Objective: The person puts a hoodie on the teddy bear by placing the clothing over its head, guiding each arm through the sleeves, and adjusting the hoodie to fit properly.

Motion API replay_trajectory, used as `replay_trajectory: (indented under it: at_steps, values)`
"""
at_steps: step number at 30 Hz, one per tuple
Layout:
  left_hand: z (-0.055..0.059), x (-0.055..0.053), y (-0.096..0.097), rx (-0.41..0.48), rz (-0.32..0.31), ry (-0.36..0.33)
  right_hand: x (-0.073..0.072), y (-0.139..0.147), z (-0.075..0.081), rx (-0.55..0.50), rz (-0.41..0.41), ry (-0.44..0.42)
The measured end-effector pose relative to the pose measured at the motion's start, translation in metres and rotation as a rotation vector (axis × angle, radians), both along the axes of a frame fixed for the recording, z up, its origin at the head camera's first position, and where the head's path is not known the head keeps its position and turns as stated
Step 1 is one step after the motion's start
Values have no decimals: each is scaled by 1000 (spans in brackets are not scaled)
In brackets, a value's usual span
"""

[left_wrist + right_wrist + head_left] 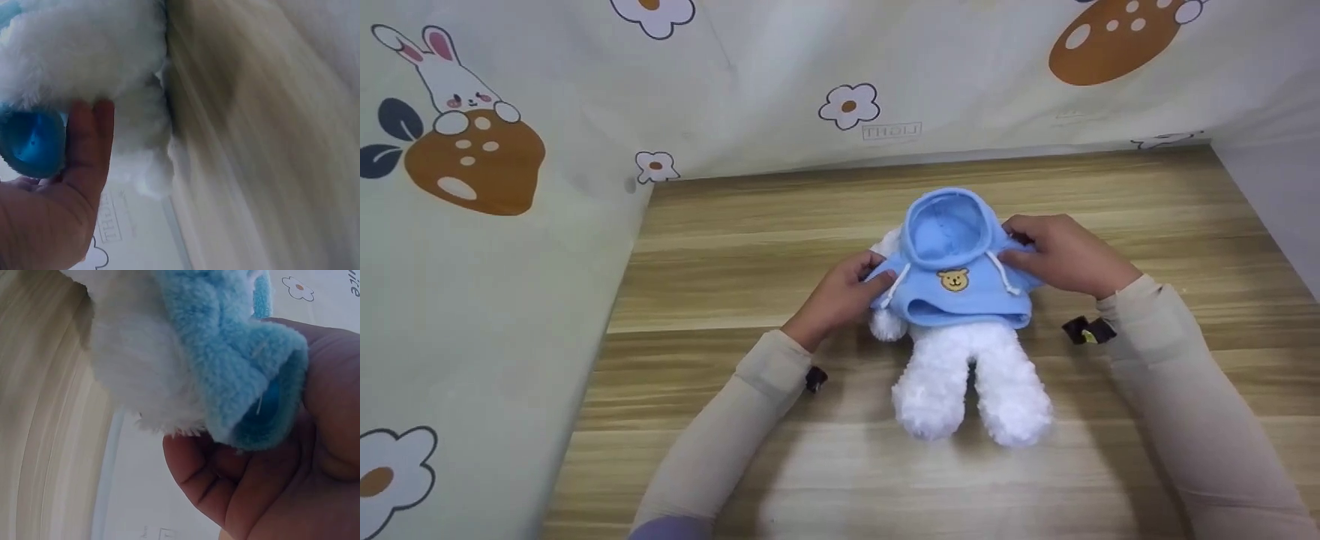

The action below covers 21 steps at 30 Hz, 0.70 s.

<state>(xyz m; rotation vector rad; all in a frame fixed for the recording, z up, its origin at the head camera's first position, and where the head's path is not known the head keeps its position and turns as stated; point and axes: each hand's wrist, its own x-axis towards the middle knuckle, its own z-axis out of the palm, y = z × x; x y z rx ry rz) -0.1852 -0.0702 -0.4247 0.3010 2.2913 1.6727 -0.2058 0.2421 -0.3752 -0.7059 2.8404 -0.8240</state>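
Note:
A small light-blue hoodie (982,301) with a bear patch and white drawstrings covers the upper body of a white fluffy plush toy (934,394) in the head view. The toy's legs point toward the person; its head is mostly hidden behind the raised hood. At the left sleeve, my left hand (836,296) holds the cloth between thumb and fingers. My right hand (1072,255) grips the opposite sleeve. The left wrist view shows the open sleeve end (34,143) beside the fingers, against white fur. In the right wrist view, fingers curl under the blue cuff (275,410).
The toy lies on a wood-grain table (720,277). Behind and to the left hangs a pale printed curtain (765,90) with flowers and a rabbit. Small black pieces (1089,331) show at both wrists.

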Motion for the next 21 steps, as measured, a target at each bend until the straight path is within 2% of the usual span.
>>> replay_trajectory:
  at_steps: [4,8,12,16,21]
  values:
    - [4,-7,-5,32,-5,55,-5,-4,5,14,0,-3]
    - [9,-20,-9,100,-21,126,-12,-8,15,-8,-14,9]
    - [18,-35,-12,80,-23,215,-22,-12,27,-77,-60,24]
    - [34,-54,-14,31,17,298,-34,-13,41,-138,-118,52]
    - [58,-78,-14,32,95,356,-53,-17,56,-190,-167,111]
